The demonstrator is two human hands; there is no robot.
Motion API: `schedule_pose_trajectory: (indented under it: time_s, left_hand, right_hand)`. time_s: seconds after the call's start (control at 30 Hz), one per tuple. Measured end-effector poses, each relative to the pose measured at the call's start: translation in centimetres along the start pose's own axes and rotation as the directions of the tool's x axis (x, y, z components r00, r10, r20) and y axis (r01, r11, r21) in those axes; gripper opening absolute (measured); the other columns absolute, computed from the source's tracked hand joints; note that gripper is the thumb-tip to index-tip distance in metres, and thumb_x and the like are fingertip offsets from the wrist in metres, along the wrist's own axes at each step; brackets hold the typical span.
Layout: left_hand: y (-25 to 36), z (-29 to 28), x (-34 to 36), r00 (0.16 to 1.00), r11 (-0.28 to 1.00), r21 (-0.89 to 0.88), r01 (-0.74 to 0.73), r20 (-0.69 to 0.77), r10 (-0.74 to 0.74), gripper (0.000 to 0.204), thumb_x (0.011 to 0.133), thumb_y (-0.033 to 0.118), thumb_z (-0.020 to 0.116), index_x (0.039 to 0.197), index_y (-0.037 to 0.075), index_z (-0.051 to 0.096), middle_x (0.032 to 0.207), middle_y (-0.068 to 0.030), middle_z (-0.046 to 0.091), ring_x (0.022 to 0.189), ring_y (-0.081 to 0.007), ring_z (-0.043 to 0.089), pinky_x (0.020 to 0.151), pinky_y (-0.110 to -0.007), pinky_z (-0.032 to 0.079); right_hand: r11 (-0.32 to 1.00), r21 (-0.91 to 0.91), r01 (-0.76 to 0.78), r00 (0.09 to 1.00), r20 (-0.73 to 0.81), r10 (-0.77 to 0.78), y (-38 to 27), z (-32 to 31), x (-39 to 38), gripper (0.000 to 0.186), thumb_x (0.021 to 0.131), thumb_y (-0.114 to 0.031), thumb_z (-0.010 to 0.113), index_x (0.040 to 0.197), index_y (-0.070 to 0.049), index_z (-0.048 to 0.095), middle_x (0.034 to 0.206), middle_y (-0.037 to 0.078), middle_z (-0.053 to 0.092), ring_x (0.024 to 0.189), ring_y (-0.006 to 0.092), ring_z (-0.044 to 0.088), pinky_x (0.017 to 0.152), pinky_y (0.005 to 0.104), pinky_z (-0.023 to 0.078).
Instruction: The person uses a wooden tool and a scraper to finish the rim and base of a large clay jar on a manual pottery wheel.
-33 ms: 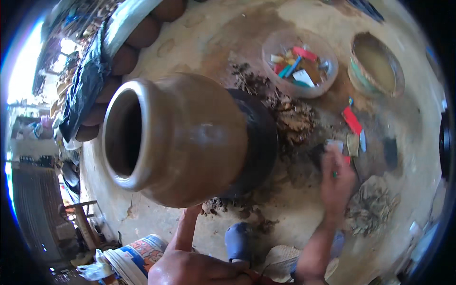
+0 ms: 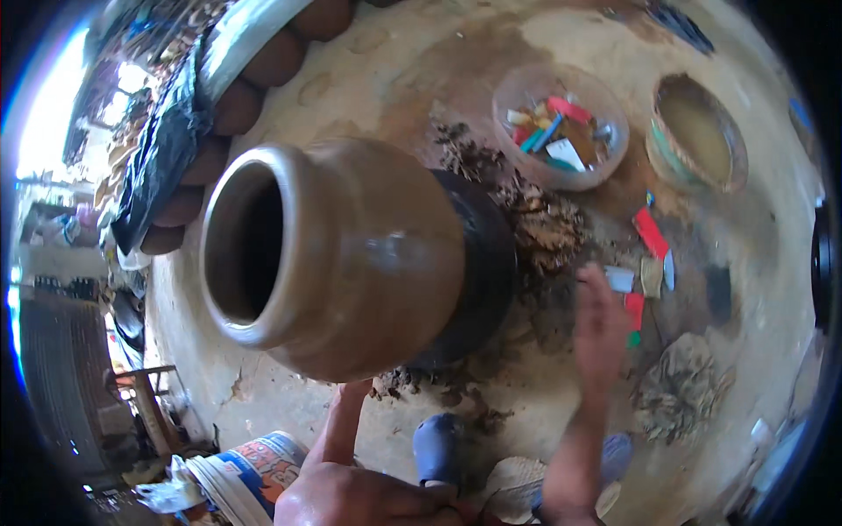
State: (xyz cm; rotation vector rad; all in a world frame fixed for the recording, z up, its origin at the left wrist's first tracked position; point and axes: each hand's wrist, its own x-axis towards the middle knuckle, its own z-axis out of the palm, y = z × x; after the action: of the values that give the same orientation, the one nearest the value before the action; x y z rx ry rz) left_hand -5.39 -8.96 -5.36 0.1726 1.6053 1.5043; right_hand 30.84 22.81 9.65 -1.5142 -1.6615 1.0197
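A large brown clay pot point(image 2: 377, 254) with a wide round mouth stands in front of me on a dark round base point(image 2: 482, 263). My left hand point(image 2: 353, 391) reaches under the near side of the pot's belly, its fingers hidden behind the pot. My right hand point(image 2: 602, 324) hovers to the right of the base, smeared by motion; whether anything is in its fingers I cannot make out. Close by it on the floor lie a whitish flat piece point(image 2: 619, 279), a red piece point(image 2: 634, 307) and a tan piece point(image 2: 652, 278).
Wet clay scraps point(image 2: 548, 223) lie beside the base. Beyond are a clear basin point(image 2: 502, 131) of small coloured tools and a bowl point(image 2: 660, 149) of murky water. A crumpled cloth point(image 2: 684, 386) lies at right, a bucket point(image 2: 263, 469) at lower left. Round pots point(image 2: 235, 110) line the far left.
My right hand has moved left, away from the whitish and red pieces, which now show more fully. The whole view has shifted slightly. My left hand stays at the pot.
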Motion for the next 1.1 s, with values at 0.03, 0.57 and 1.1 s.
schedule_pose_trajectory:
  time_s: [0.03,0.57,1.1]
  left_hand:
    - [-1.0,-0.6,0.0,0.999,0.999,-0.038,-0.026,0.041,0.028,0.057,0.098,0.035,0.071,0.146,0.011,0.051,0.141,-0.0097,0.058,0.128,-0.0265,0.056,0.103,-0.049,0.051]
    - [6.2,6.3,-5.6,0.92,0.985,-0.011,0.173,-0.356,-0.166,0.023,0.099,0.028,0.061,0.104,0.007,0.069,0.079,0.0003,0.067,0.058,-0.0088,0.055,0.05,-0.027,0.041]
    - [16.4,12.9,-5.6,0.665,0.516,-0.484,0.707,0.206,-0.718,0.112,0.086,0.092,0.039,0.166,0.015,0.023,0.165,-0.0211,0.032,0.148,-0.0452,0.034,0.117,-0.059,0.032]
  right_hand:
    - [0.998,0.023,-0.062,0.995,0.084,0.06,0.1,2.9,0.1,0.044,0.107,-0.034,0.056,0.136,-0.002,0.064,0.099,0.019,0.075,0.088,0.0339,0.071,0.081,0.0419,0.054]
    - [0.912,0.187,-0.366,0.918,0.237,0.319,-4.6,2.9,1.0,0.057,0.109,-0.05,0.047,0.133,-0.002,0.066,0.128,0.01,0.068,0.116,0.0181,0.061,0.092,0.0351,0.049]
    - [0.869,-0.207,-0.449,0.619,0.629,0.47,-14.9,6.9,15.5,0.078,0.103,-0.069,0.042,0.136,-0.001,0.064,0.124,0.015,0.07,0.111,0.0236,0.066,0.089,0.0367,0.054]
